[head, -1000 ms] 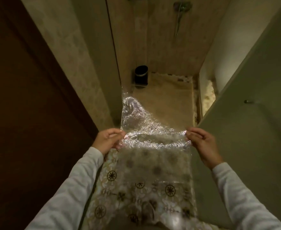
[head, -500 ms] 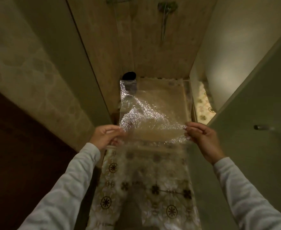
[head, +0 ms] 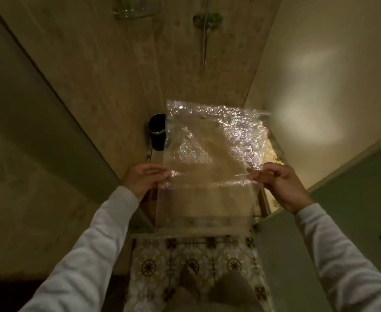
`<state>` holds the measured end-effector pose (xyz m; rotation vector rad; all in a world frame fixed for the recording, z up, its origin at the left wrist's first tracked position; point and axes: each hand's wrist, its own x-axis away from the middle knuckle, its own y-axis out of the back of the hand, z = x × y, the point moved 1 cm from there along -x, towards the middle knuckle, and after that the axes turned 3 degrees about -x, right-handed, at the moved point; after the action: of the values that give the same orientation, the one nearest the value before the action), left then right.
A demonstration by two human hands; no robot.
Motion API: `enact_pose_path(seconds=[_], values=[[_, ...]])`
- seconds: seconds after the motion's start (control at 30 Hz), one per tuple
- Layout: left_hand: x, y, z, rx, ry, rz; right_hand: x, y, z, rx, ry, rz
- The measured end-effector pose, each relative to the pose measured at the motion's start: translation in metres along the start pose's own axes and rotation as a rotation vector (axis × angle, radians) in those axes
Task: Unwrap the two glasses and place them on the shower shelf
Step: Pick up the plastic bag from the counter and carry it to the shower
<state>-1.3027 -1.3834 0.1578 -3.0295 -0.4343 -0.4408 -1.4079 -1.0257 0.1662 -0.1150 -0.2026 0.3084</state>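
bubble wrap [head: 212,158] lifted higher, stretched between left hand [head: 143,179], right hand [head: 281,185]

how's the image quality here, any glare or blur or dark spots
Head view: dim, warm light overall; the bubble wrap glints with bright specular glare near its upper right; a soft bright patch washes out the right wall; the bottom left corner falls into near black; the left hand and right hand look slightly motion-smeared; wide-angle distortion splays the walls outward; the shelf at the top is blurry.
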Motion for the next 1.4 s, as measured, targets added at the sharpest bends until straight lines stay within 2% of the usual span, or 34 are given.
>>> enact_pose_path(seconds=[0.1,0.17,0.3,0.5,0.63,0.7,0.77,0.83,0.87,0.97,1.07,1.13,1.27,1.4], values=[[-0.034,0.001,-0.012,0.063,0.004,-0.008,-0.03,0.002,0.008,-0.018,0.065,-0.066],[-0.054,-0.002,-0.022,0.023,-0.019,0.019,-0.048,0.004,0.011,-0.007,0.093,-0.093],[-0.099,-0.01,-0.034,0.066,-0.022,0.0,-0.093,0.011,0.013,0.011,0.132,-0.07],[-0.185,-0.044,-0.051,0.239,0.173,0.017,-0.189,0.029,0.02,0.025,0.22,-0.107],[-0.241,-0.072,-0.059,0.26,0.097,0.042,-0.259,0.048,0.034,0.005,0.177,-0.156],[-0.273,-0.088,-0.071,0.292,0.072,-0.005,-0.294,0.061,0.047,-0.101,0.069,-0.115],[-0.31,-0.106,-0.086,0.28,0.012,-0.04,-0.326,0.074,0.059,-0.29,-0.15,-0.023],[-0.345,-0.123,-0.102,0.246,-0.072,-0.062,-0.36,0.091,0.068,-0.236,-0.274,0.056],[-0.361,-0.131,-0.111,0.24,-0.108,-0.067,-0.376,0.099,0.073,-0.131,-0.274,0.08],[-0.403,-0.152,-0.135,0.261,-0.16,-0.117,-0.419,0.122,0.094,0.112,-0.115,0.078],[-0.435,-0.165,-0.154,0.268,-0.146,-0.122,-0.457,0.135,0.118,0.084,-0.042,0.039],[-0.451,-0.171,-0.16,0.228,-0.119,-0.054,-0.48,0.139,0.13,0.06,-0.033,0.021],[-0.479,-0.174,-0.174,0.164,-0.122,0.003,-0.518,0.136,0.149,-0.08,-0.172,0.186],[-0.526,-0.155,-0.177,0.194,-0.135,0.007,-0.564,0.123,0.16,0.006,-0.137,0.226]])
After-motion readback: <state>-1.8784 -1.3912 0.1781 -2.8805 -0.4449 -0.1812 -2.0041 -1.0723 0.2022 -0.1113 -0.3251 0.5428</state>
